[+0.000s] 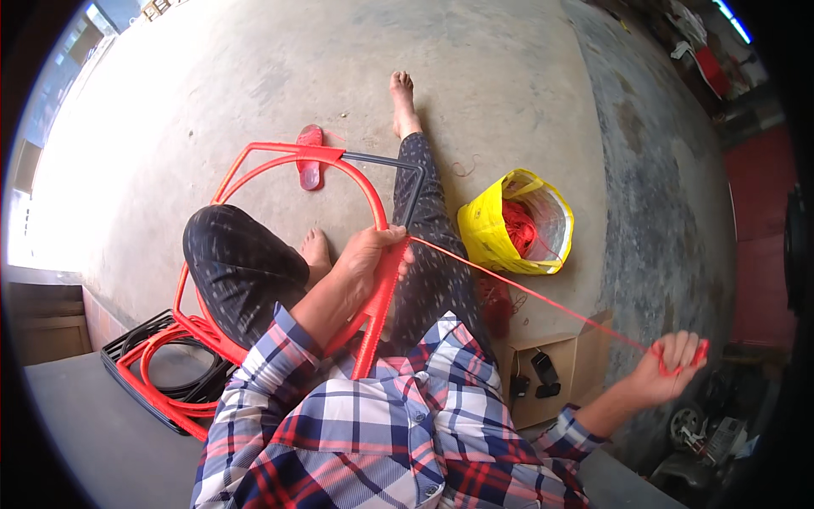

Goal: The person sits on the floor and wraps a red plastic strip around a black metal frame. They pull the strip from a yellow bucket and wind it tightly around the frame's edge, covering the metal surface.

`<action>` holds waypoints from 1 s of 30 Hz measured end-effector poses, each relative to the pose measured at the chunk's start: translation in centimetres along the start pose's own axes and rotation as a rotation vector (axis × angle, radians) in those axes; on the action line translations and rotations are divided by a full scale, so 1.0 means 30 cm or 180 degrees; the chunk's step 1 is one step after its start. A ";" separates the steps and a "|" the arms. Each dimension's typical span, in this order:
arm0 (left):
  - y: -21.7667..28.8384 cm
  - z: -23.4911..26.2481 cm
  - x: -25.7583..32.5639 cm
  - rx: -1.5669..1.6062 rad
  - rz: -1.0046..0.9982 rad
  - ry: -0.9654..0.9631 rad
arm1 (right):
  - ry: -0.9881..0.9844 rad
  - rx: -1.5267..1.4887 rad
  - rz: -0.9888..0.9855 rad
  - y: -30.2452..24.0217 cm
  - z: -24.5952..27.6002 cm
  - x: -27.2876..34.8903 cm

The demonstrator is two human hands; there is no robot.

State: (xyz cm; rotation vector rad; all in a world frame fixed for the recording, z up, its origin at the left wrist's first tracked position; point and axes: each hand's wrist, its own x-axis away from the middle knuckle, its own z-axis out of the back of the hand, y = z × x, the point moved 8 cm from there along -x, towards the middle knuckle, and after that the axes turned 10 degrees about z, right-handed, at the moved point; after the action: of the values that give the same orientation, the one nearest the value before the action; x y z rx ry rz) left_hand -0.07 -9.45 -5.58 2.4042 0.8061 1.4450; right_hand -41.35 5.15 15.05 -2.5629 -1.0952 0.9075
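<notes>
A frame (373,197) of bars with a round ring inside rests across my lap, mostly wrapped in red cord. Its far right corner is bare dark metal. My left hand (366,256) is closed around the wrapped bar near that corner. From there a red cord (543,299) runs taut to the right. My right hand (670,370), in a fist well out to the right, grips the cord's other part, with a red bundle showing between the fingers.
A yellow bag (482,222) holding red cord (517,227) stands right of my outstretched leg. Nearer is a cardboard box (543,416) with black devices. More red and black frames (161,373) lie at my left. A red slipper (311,161) is on the floor ahead.
</notes>
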 end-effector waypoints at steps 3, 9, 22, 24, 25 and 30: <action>0.010 -0.013 0.034 -0.0014 -0.0030 0.0045 | 0.0691 0.0830 -0.0282 0.137 0.130 0.014; 0.042 -0.098 0.114 -0.0128 -0.0228 -0.0029 | -0.2274 0.2555 -0.2325 0.859 -0.153 0.411; 0.040 -0.150 0.141 -0.0171 -0.0353 -0.0164 | -0.0669 0.1090 -0.1904 1.149 -0.236 0.209; 0.054 -0.173 0.165 -0.0184 -0.0436 -0.0186 | -0.0831 0.1427 -0.2271 1.203 -0.186 0.229; 0.062 -0.175 0.178 -0.0201 -0.0469 -0.0166 | -0.0882 0.1530 -0.2345 1.196 -0.196 0.221; 0.118 -0.199 0.282 -0.0149 -0.0813 -0.0343 | -0.0869 0.1616 -0.1174 0.965 -0.266 0.082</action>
State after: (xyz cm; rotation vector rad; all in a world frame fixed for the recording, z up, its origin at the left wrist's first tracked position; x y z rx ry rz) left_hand -0.96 -8.17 5.25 2.2269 0.9987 1.2131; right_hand -18.29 -13.05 8.31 -1.7980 -1.1680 1.2608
